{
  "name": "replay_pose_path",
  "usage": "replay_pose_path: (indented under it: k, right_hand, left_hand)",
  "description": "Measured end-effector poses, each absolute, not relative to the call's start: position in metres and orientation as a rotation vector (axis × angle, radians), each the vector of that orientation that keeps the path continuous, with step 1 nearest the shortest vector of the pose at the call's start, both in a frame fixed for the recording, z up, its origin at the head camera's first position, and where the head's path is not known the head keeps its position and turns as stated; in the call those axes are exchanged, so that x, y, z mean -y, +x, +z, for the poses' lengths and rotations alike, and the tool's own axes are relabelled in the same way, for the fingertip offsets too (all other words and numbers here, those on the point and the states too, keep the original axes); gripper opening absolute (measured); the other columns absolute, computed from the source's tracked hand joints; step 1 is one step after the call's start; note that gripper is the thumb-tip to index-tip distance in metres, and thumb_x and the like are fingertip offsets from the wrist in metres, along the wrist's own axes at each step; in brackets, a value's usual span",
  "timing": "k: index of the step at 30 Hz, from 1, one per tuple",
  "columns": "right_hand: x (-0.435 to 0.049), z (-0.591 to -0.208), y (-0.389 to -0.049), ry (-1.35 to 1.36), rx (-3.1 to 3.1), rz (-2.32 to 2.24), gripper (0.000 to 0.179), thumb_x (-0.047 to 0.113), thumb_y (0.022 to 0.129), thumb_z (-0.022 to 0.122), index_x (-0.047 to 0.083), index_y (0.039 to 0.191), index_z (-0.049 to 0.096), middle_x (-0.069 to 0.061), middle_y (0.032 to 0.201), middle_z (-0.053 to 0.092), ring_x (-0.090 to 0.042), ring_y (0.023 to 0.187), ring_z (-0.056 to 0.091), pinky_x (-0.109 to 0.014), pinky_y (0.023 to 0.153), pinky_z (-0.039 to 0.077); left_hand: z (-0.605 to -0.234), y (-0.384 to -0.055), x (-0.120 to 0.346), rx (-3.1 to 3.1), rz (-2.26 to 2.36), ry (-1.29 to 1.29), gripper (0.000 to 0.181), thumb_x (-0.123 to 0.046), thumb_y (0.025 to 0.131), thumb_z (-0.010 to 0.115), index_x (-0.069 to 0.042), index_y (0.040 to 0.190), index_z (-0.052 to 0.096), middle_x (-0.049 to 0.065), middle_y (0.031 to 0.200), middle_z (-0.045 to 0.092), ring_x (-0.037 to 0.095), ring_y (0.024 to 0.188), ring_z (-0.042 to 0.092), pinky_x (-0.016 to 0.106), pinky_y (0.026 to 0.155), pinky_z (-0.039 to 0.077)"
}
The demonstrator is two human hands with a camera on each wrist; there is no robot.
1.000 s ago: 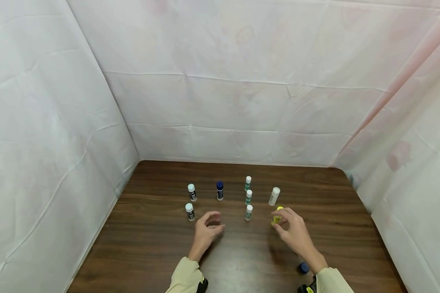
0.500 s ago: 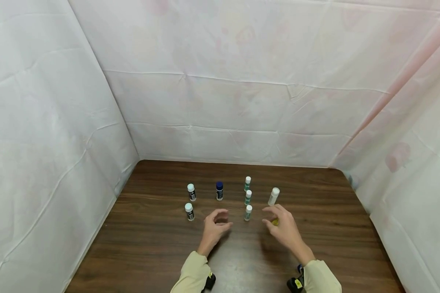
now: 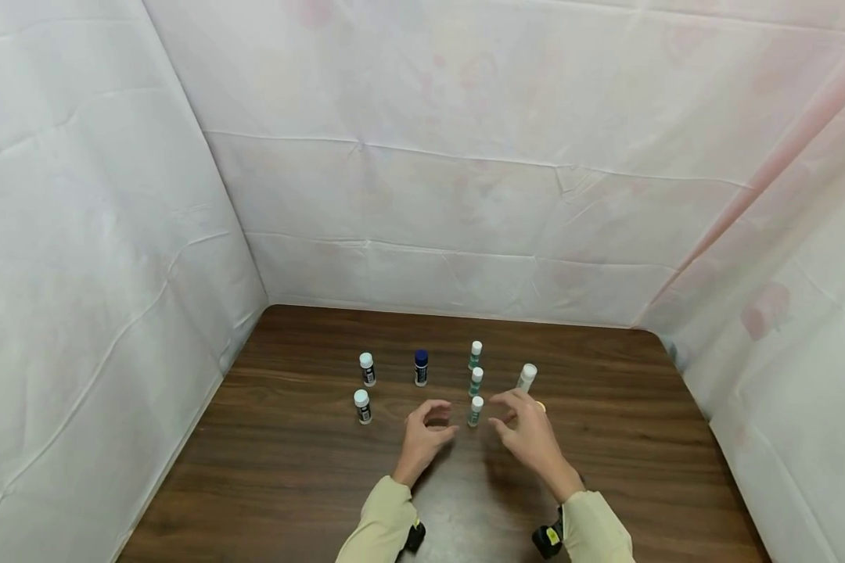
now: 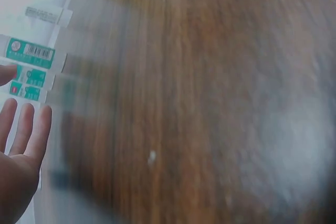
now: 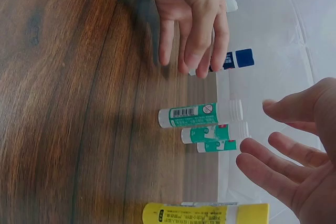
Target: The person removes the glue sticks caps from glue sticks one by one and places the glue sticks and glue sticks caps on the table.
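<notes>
Three slim glue sticks with green labels and white caps stand upright in a column, the nearest green-labelled glue stick (image 3: 475,411) between my two hands. My left hand (image 3: 422,438) hovers to its left, fingers spread and loosely bent, with nothing in it. On the other side my right hand (image 3: 528,434) reaches in with thumb and fingers apart, also holding nothing. In the right wrist view those fingertips are close to the green-labelled sticks' caps. Behind the right hand, a yellow glue stick (image 5: 205,213) is mostly hidden in the head view.
A white glue stick (image 3: 527,377) stands beyond my right hand. Left of the column are a dark blue-capped glue stick (image 3: 421,367) and two pale-capped, dark-labelled ones, the nearer pale-capped stick (image 3: 362,407) in front. White cloth (image 3: 422,195) hangs around the wooden table (image 3: 289,469).
My right hand has come away from the yellow glue stick and moved left. My left hand has moved right, so both are closer to the green-labelled column. The sticks stay in place.
</notes>
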State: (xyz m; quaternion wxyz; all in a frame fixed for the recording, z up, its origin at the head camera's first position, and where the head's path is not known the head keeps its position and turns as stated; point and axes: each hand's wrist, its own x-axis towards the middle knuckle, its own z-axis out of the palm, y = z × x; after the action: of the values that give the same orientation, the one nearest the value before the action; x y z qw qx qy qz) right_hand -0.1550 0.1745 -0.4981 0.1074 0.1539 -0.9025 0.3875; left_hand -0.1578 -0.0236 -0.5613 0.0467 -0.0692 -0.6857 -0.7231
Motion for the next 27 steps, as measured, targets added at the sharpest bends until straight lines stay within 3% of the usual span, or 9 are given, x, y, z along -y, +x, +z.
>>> replay_pose_path:
  k: [6,13,21,27]
  right_hand:
    - [-0.170,-0.502,-0.161,0.456,2.669,1.190,0.029,-0.001,0.075,0.076,0.009,0.101,0.068,-0.009,0.103,0.061,-0.013,0.071,0.063,-0.026,0.063,0.053]
    - [-0.166,-0.509,-0.167,0.477,2.654,1.212,0.028,-0.004,0.075,0.075,0.004,0.101,0.068,-0.008,0.101,0.060,-0.012,0.069,0.062,-0.023,0.060,0.052]
    - [-0.162,-0.511,-0.176,0.465,2.670,1.221,0.028,-0.004,0.075,0.074,0.004,0.101,0.068,-0.010,0.102,0.060,-0.013,0.069,0.062,-0.026,0.059,0.053]
    - [-0.158,-0.513,-0.177,0.448,2.681,1.237,0.029,-0.004,0.075,0.074,0.004,0.102,0.067,-0.007,0.102,0.059,-0.013,0.070,0.061,-0.022,0.058,0.051]
  left_hand:
    - [-0.563,-0.162,0.016,2.083,-2.222,-0.235,0.036,0.014,0.071,0.072,0.007,0.104,0.062,0.035,0.109,0.057,0.054,0.099,0.054,0.050,0.079,0.053]
    - [-0.565,-0.166,0.010,2.122,-2.228,-0.258,0.039,0.011,0.072,0.073,0.014,0.109,0.059,0.034,0.111,0.058,0.052,0.101,0.056,0.053,0.081,0.051]
    - [-0.565,-0.173,0.002,2.135,-2.184,-0.285,0.036,0.011,0.072,0.073,0.012,0.106,0.061,0.032,0.105,0.061,0.050,0.098,0.058,0.057,0.081,0.049]
    - [-0.564,-0.173,-0.005,2.161,-2.146,-0.302,0.032,0.007,0.073,0.074,0.008,0.104,0.063,0.030,0.100,0.063,0.049,0.094,0.059,0.057,0.080,0.049]
